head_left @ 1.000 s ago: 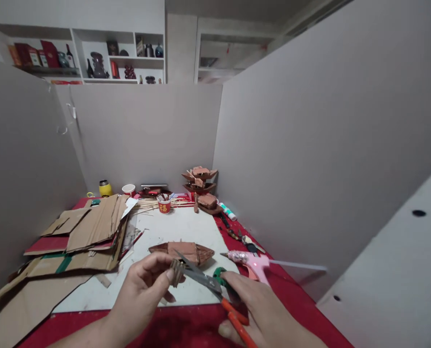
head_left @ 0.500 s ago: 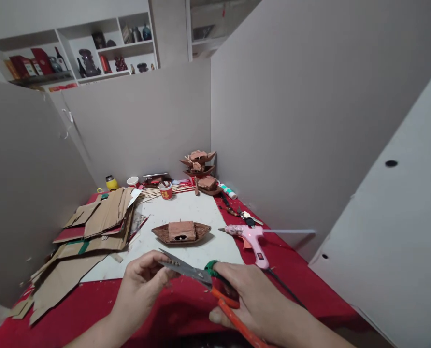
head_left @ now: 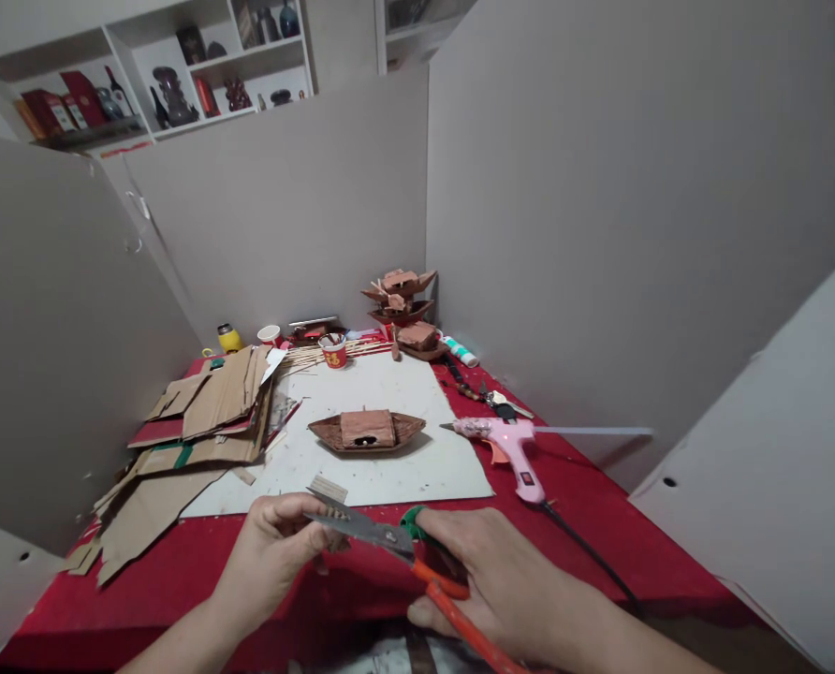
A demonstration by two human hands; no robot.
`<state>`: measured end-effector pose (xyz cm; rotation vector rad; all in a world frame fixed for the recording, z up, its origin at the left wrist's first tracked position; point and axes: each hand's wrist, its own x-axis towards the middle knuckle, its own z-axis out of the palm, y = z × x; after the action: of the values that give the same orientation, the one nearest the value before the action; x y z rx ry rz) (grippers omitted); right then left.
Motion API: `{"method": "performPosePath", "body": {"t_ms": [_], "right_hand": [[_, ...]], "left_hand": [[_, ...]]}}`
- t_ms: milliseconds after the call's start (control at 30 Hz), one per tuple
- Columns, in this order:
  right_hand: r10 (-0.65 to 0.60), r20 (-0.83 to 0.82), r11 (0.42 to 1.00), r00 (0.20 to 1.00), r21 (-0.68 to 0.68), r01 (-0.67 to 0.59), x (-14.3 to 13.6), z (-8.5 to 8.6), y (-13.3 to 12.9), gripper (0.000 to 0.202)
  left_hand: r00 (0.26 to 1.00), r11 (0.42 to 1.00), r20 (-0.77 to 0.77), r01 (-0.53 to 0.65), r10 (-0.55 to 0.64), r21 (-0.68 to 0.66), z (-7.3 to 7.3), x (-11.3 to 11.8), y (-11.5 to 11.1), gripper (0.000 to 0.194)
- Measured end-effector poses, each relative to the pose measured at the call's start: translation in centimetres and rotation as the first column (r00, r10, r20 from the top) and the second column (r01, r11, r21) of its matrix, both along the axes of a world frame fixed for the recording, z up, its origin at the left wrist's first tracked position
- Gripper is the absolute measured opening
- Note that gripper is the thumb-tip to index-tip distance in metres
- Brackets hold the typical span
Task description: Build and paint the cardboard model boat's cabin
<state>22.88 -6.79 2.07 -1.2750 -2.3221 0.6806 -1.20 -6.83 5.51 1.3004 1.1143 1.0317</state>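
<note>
My right hand (head_left: 491, 571) grips scissors (head_left: 372, 532) with orange handles and green wrapping on one loop. The blades point left, nearly closed, across a small piece of corrugated cardboard (head_left: 338, 514). My left hand (head_left: 277, 548) pinches that piece between thumb and fingers, which hide most of it. Just beyond the blades shows a small ribbed cardboard scrap (head_left: 330, 488); whether it is joined to the held piece I cannot tell. A brown model boat (head_left: 367, 431) with a roofed cabin stands upright on the white sheet (head_left: 417, 477), beyond my hands.
A pink glue gun (head_left: 505, 438) lies at right, its cord running toward me. Cardboard sheets (head_left: 199, 412) are piled at left. Behind stand a red paper cup (head_left: 333, 352), thin sticks (head_left: 301, 358), stacked model boats (head_left: 400, 298) and a yellow bottle (head_left: 228, 338). Grey panels surround the red-covered table.
The ribbed scrap now shows beyond the blades, which look more closed. The view has shifted, so the table things sit higher and further right. Both hands keep their hold.
</note>
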Motion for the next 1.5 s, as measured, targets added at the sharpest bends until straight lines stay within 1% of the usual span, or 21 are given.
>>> {"method": "performPosePath", "body": {"t_ms": [133,233,333,433,533,667,733,800,1000,1067,1167,1267,1333,1400,1500], "right_hand": [[0.024,0.030,1.000,0.999,0.000,-0.024,-0.5,-0.4,0.0,0.046],[0.032,0.043,0.999,0.999,0.001,-0.032,-0.8,-0.6,0.0,0.045],[0.055,0.051,0.998,0.997,0.034,-0.057,-0.9,-0.7,0.0,0.041],[0.093,0.054,0.994,0.994,0.055,-0.096,-0.9,-0.9,0.1,0.037],[0.110,0.045,0.991,0.993,0.073,-0.113,-1.0,-1.2,0.2,0.037],[0.118,0.040,0.987,0.992,0.102,-0.122,-0.9,-1.7,0.2,0.038],[0.121,0.038,0.986,0.992,0.109,-0.124,-0.8,-1.9,0.1,0.039],[0.124,0.032,0.985,0.992,0.116,-0.127,-0.7,-2.0,0.1,0.039],[0.154,-0.023,0.975,0.988,0.163,-0.148,-0.4,-2.2,0.1,0.042],[0.148,-0.052,0.980,0.988,0.140,-0.140,-0.2,-2.2,0.2,0.043],[0.095,-0.129,0.994,0.987,0.071,-0.087,0.4,-2.5,0.6,0.044],[0.024,-0.227,1.000,0.974,0.016,-0.021,0.9,-2.8,1.1,0.048],[-0.009,-0.291,1.000,0.957,-0.002,0.009,1.0,-3.1,1.4,0.047],[-0.025,-0.351,1.000,0.936,-0.012,0.022,1.0,-3.3,1.6,0.045],[-0.031,-0.416,0.999,0.909,-0.043,0.014,0.6,-3.7,1.7,0.040]], "left_hand": [[1.000,0.999,-0.008,0.001,-0.001,-0.034,-0.3,-0.9,-0.5,0.032],[0.999,0.998,-0.034,-0.003,0.001,-0.057,-0.7,-1.6,-0.9,0.027],[0.997,0.997,-0.079,-0.015,0.009,-0.079,-0.9,-2.2,-1.2,0.022],[0.994,0.995,-0.113,-0.013,0.002,-0.095,-0.9,-2.4,-1.4,0.023],[0.994,0.995,-0.112,-0.009,-0.003,-0.103,-0.6,-2.3,-1.4,0.026],[0.993,0.988,-0.106,0.031,-0.047,-0.150,-0.6,-2.5,-1.4,0.025],[0.992,0.982,-0.098,0.058,-0.077,-0.180,-0.7,-2.7,-1.5,0.024],[0.993,0.980,-0.088,0.064,-0.082,-0.187,-1.1,-3.1,-1.5,0.024],[1.000,0.981,-0.005,-0.007,0.006,-0.196,-1.8,-4.0,-1.5,0.027],[0.999,0.981,0.033,-0.029,0.036,-0.194,-1.7,-4.2,-1.5,0.025],[0.996,0.982,0.041,-0.065,0.073,-0.176,-1.5,-4.4,-1.4,0.024],[0.995,0.988,-0.068,-0.086,0.078,-0.129,-1.3,-4.7,-0.7,0.029],[0.985,0.992,-0.154,-0.089,0.075,-0.084,-1.2,-4.9,0.2,0.029],[0.974,0.995,-0.215,-0.086,0.075,-0.042,-1.3,-4.9,1.5,0.026],[0.950,0.999,-0.309,-0.054,0.051,0.001,-1.7,-5.0,4.3,0.022]]}}
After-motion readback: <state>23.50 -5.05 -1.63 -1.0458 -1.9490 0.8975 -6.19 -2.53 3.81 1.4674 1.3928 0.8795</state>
